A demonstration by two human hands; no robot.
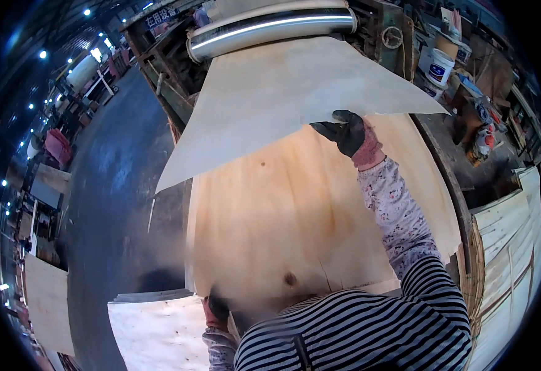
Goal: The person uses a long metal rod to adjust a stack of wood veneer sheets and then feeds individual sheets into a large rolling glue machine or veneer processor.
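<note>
My right hand (348,135), in a dark glove with a reddish cuff, is closed on the near edge of a thin, pale veneer sheet (270,93). That sheet hangs down from a shiny metal roller (273,34), and its free corners spread out left and right. Beneath it lies a larger, yellowish wood sheet (270,210) with knots and a short crack near its front edge. Low at the left is my left hand (217,308), also gloved, by the wood sheet's near-left corner. Blur and shadow hide its fingers.
A stack of pale sheets (156,324) stands at lower left, beside my left forearm. More veneer (508,247) is piled at the right. White buckets (438,68) and clutter stand behind it. A dark floor aisle (113,185) runs along the left, and the machine has a handwheel (392,38).
</note>
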